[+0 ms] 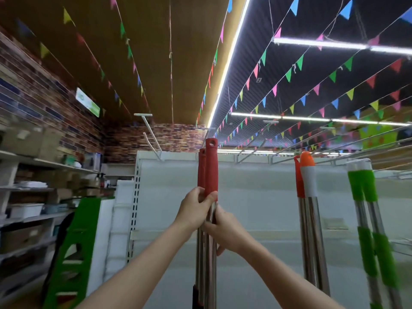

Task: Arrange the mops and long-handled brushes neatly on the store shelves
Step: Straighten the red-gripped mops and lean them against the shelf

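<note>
Two long steel poles with red grips (pixel 211 166) stand upright side by side in front of me, against a white shelf back panel (pixel 252 197). My left hand (pixel 196 208) is wrapped around them just below the red grips. My right hand (pixel 223 230) grips the steel shafts a little lower. To the right, two poles with orange and white grips (pixel 306 179) lean on the panel. Further right stand two poles with green grips (pixel 363 186). All the mop or brush heads are below the frame.
A green perforated bracket (pixel 73 248) leans at the lower left beside a white upright with slots (pixel 134 197). Wall shelves with boxes and bins (pixel 33 197) run along the left. White hooks (pixel 153 139) rise from the panel's top edge. Bunting hangs overhead.
</note>
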`<control>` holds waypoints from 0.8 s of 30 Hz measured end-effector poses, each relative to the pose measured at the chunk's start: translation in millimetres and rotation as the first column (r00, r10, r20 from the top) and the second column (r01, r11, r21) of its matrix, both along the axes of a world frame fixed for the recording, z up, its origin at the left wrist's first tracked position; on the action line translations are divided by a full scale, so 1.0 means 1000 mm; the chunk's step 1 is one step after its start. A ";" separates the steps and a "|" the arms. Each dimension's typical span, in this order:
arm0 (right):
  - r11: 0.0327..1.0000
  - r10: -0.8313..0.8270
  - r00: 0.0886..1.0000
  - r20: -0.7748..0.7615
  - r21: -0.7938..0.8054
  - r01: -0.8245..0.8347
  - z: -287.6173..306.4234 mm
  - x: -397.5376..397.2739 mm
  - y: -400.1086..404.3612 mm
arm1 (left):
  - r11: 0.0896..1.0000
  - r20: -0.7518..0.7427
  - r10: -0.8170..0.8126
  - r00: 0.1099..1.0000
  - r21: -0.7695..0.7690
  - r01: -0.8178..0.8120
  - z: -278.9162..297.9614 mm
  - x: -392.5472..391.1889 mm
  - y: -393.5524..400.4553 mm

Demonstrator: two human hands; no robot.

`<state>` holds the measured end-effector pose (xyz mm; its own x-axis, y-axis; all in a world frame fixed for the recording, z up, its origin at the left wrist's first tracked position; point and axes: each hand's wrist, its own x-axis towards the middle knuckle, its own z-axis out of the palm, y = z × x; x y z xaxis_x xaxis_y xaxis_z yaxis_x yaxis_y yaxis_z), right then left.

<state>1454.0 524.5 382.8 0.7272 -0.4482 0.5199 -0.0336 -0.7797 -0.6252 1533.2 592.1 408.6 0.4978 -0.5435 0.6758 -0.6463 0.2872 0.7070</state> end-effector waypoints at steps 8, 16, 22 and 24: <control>0.999 0.040 0.999 -0.018 0.008 -0.040 0.002 0.013 -0.003 | 0.998 -0.001 0.066 0.998 0.023 -0.066 0.001 0.008 -0.001; 0.997 0.060 0.996 -0.063 0.050 -0.057 0.003 0.019 -0.005 | 0.997 -0.065 0.074 0.995 0.026 -0.072 0.002 0.010 -0.007; 0.998 0.035 0.997 -0.075 0.054 -0.031 0.004 0.025 -0.014 | 0.995 -0.100 0.070 0.993 0.077 -0.062 0.004 0.014 -0.014; 0.999 0.034 0.995 -0.091 0.044 -0.030 0.009 0.026 -0.017 | 0.995 -0.086 0.075 0.993 0.079 -0.068 0.009 0.015 -0.014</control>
